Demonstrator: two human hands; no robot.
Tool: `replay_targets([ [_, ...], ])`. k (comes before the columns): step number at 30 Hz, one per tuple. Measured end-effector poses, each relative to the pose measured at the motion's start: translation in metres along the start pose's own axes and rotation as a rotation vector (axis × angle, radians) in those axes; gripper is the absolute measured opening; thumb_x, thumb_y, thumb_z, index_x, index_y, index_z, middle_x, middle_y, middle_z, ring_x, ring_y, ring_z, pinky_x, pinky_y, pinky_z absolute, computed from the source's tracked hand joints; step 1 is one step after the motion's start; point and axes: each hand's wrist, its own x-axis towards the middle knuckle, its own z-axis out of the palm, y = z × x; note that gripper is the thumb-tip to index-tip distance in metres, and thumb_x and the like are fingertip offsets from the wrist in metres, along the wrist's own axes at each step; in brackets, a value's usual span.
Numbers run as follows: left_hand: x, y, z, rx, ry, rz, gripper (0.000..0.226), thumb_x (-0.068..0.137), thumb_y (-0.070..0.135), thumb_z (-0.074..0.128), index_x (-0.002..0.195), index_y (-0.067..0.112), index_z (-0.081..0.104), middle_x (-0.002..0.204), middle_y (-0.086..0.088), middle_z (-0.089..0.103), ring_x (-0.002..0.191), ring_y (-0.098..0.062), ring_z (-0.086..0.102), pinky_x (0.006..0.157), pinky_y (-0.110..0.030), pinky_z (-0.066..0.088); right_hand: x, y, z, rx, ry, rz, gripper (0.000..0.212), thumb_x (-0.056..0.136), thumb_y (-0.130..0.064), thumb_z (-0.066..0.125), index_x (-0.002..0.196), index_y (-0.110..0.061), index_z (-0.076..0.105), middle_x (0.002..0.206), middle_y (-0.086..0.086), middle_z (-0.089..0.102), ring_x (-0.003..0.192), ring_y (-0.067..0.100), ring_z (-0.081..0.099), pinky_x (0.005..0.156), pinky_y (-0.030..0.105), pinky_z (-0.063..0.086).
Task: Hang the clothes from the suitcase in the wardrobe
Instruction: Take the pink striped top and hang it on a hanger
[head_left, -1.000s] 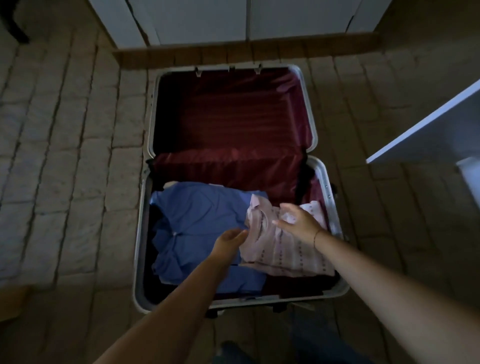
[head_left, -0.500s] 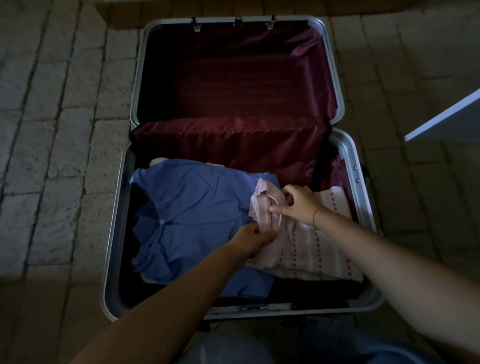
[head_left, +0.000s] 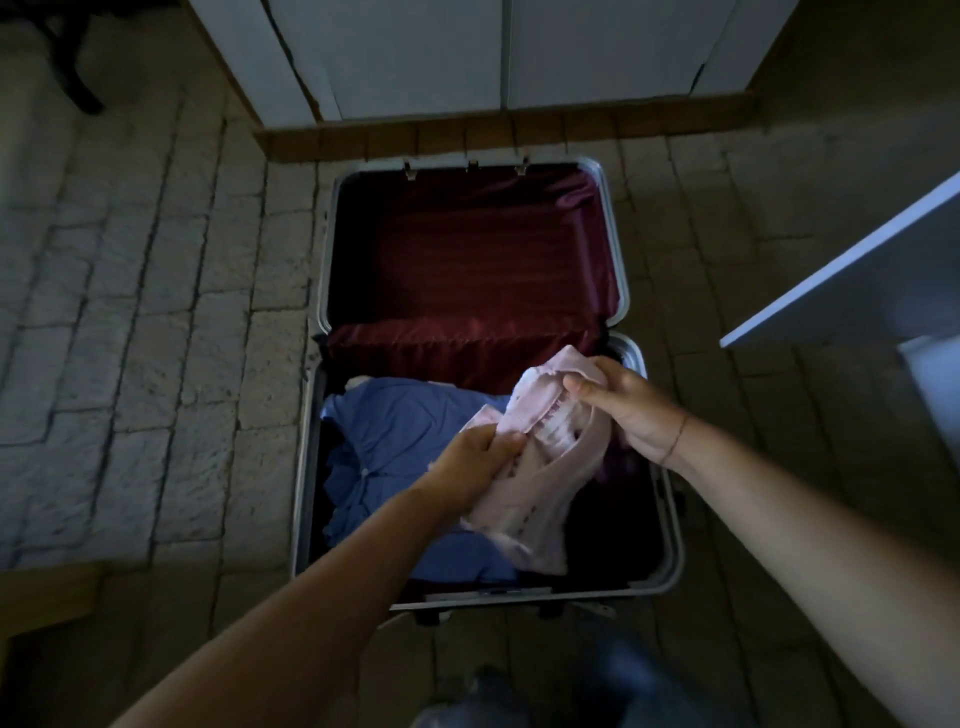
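An open silver suitcase (head_left: 306, 467) with dark red lining lies on the stone floor. A pink patterned garment (head_left: 540, 499) is lifted above the near half, bunched and hanging. My left hand (head_left: 472, 462) grips its lower left part. My right hand (head_left: 623, 410) pinches its upper edge near the collar. A blue shirt (head_left: 405, 441) lies crumpled in the left of the near half. The white wardrobe (head_left: 415, 52) stands just beyond the suitcase, its two doors closed.
A white panel, apparently an open door (head_left: 852, 270), juts in from the right at mid height. A wooden plinth (head_left: 519, 132) runs under the wardrobe. Dark furniture legs (head_left: 67, 67) stand at the top left. A wooden edge (head_left: 47, 592) shows at the lower left.
Both hands have raised the pink garment off the suitcase, so it now hangs bunched between them. The dark bottom of the right side is uncovered. My head has lifted, bringing the wardrobe into view.
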Motion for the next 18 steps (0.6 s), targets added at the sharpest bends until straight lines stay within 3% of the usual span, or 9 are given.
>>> replay_targets([
  [3, -0.044, 0.063, -0.023, 0.052, 0.058, 0.084, 0.034, 0.094, 0.037, 0.053, 0.086, 0.005, 0.062, 0.080, -0.010, 0.065, 0.072, -0.019, 0.061, 0.074, -0.037, 0.051, -0.043, -0.075, 0.007, 0.013, -0.047, -0.046, 0.036, 0.077, -0.033, 0.073, 0.110, -0.023, 0.061, 0.118, -0.001, 0.064, 0.112, 0.011, 0.059, 0.097, 0.025, 0.047],
  [6, -0.101, 0.131, -0.044, 0.001, 0.038, 0.177, 0.032, 0.095, 0.033, 0.053, 0.099, 0.002, 0.062, 0.087, -0.009, 0.066, 0.079, -0.017, 0.061, 0.076, -0.036, 0.052, -0.092, -0.159, 0.018, 0.051, -0.075, -0.064, 0.069, 0.061, -0.051, 0.080, 0.121, -0.027, 0.057, 0.128, -0.001, 0.060, 0.118, 0.011, 0.058, 0.097, 0.024, 0.048],
  [8, -0.143, 0.176, -0.055, -0.027, 0.010, 0.229, 0.031, 0.095, 0.031, 0.054, 0.101, 0.001, 0.061, 0.086, -0.008, 0.064, 0.078, -0.016, 0.059, 0.072, -0.031, 0.050, -0.129, -0.219, 0.026, 0.069, -0.074, -0.092, 0.079, 0.054, -0.056, 0.082, 0.123, -0.027, 0.057, 0.128, 0.001, 0.061, 0.117, 0.013, 0.059, 0.096, 0.025, 0.048],
  [12, -0.232, 0.273, -0.077, 0.017, -0.042, 0.321, 0.042, 0.090, 0.038, 0.060, 0.091, -0.004, 0.055, 0.079, -0.012, 0.055, 0.071, -0.020, 0.053, 0.068, -0.036, 0.045, -0.207, -0.338, 0.041, 0.190, -0.051, -0.129, 0.077, 0.050, -0.051, 0.086, 0.113, -0.011, 0.064, 0.112, 0.015, 0.067, 0.104, 0.026, 0.065, 0.088, 0.034, 0.054],
  [15, -0.298, 0.348, -0.089, 0.084, 0.010, 0.406, 0.032, 0.087, 0.036, 0.065, 0.082, 0.006, 0.055, 0.072, -0.003, 0.056, 0.064, -0.013, 0.052, 0.061, -0.030, 0.045, -0.265, -0.419, 0.048, 0.323, -0.029, -0.148, 0.081, 0.056, -0.050, 0.084, 0.114, 0.001, 0.059, 0.110, 0.023, 0.063, 0.102, 0.032, 0.063, 0.088, 0.041, 0.053],
  [18, -0.357, 0.404, -0.088, 0.070, 0.111, 0.437, 0.043, 0.080, 0.040, 0.071, 0.111, 0.017, 0.053, 0.097, 0.002, 0.059, 0.080, -0.008, 0.059, 0.068, -0.023, 0.055, -0.319, -0.483, 0.053, 0.462, 0.031, -0.225, 0.075, 0.056, -0.052, 0.083, 0.109, -0.005, 0.061, 0.104, 0.018, 0.065, 0.100, 0.032, 0.063, 0.084, 0.042, 0.055],
])
